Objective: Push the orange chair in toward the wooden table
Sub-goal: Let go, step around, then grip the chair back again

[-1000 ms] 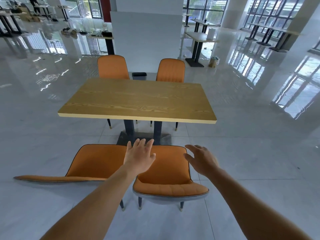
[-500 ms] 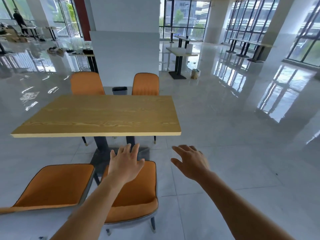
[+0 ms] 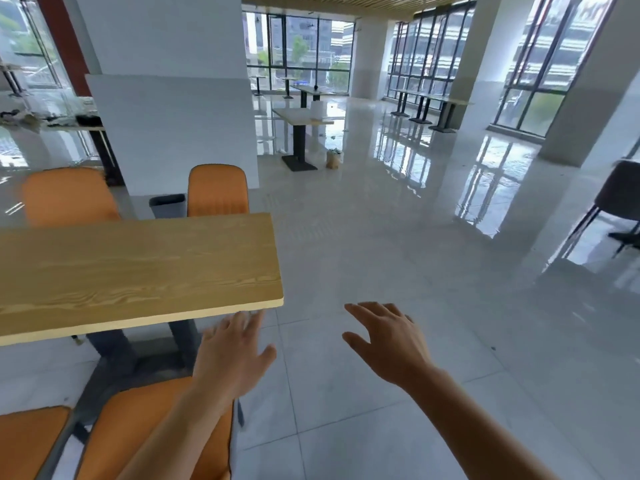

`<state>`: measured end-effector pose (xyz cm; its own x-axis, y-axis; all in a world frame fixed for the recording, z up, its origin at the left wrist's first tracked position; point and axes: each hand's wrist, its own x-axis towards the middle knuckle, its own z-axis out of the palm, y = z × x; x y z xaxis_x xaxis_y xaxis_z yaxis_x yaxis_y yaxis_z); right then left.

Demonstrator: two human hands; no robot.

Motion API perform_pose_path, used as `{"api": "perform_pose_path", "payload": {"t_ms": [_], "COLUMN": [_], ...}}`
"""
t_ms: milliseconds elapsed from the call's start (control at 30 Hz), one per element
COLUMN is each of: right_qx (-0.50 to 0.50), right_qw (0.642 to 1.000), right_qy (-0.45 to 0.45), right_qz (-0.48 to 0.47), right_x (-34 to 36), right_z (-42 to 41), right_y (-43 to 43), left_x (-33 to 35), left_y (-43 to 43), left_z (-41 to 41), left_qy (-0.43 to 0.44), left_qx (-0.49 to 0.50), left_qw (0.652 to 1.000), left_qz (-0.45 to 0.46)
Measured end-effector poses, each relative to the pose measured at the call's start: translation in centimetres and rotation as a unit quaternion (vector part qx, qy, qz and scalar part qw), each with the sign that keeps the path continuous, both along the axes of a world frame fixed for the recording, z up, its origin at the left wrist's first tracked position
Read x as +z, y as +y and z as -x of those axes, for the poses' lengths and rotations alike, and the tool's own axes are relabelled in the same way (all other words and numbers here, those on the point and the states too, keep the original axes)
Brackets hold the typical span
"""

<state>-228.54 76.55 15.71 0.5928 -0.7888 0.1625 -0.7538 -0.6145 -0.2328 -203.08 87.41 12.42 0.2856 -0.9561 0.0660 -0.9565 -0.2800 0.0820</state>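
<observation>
An orange chair [image 3: 138, 420] stands at the bottom left, its seat just short of the near edge of the wooden table [image 3: 131, 268]. My left hand [image 3: 232, 355] hovers above the chair's front right corner, fingers straight and spread, close under the table's corner, holding nothing. To the right, my right hand [image 3: 388, 337] is held out over bare floor, fingers spread, well clear of the chair. The chair's back and legs are out of view.
A second orange chair [image 3: 24, 441] sits at the bottom left edge. Two more orange chairs [image 3: 218, 192] face me across the table, with a grey bin [image 3: 168, 206] between them. A white pillar, other tables and a dark chair [image 3: 620, 199] stand farther off on glossy floor.
The view has swung right and up, so table and chairs slid to the left. Both hands stay spread; the right hand is now over the floor instead of the chair's edge.
</observation>
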Motion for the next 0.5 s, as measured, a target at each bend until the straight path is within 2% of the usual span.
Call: {"api": "perform_pose_path", "payload": {"t_ms": [167, 333, 500], "right_qx": [-0.035, -0.063, -0.072], "right_qw": [0.999, 0.997, 0.997], "right_qy": [0.013, 0.027, 0.019], "right_qz": [-0.003, -0.026, -0.030], "right_x": [-0.2, 0.3, 1.1], "right_z": [1.4, 0.5, -1.7], "right_y": [-8.9, -19.5, -29.6], "left_x": [-1.3, -1.5, -1.2], "left_y": [-10.3, -20.4, -29.1], "left_z": [0.6, 0.1, -1.9], "left_qy": [-0.007, 0.053, 0.058], "left_qx": [-0.021, -0.036, -0.047], "left_qw": [1.000, 0.997, 0.997], "left_qz": [-0.010, -0.031, -0.022]}}
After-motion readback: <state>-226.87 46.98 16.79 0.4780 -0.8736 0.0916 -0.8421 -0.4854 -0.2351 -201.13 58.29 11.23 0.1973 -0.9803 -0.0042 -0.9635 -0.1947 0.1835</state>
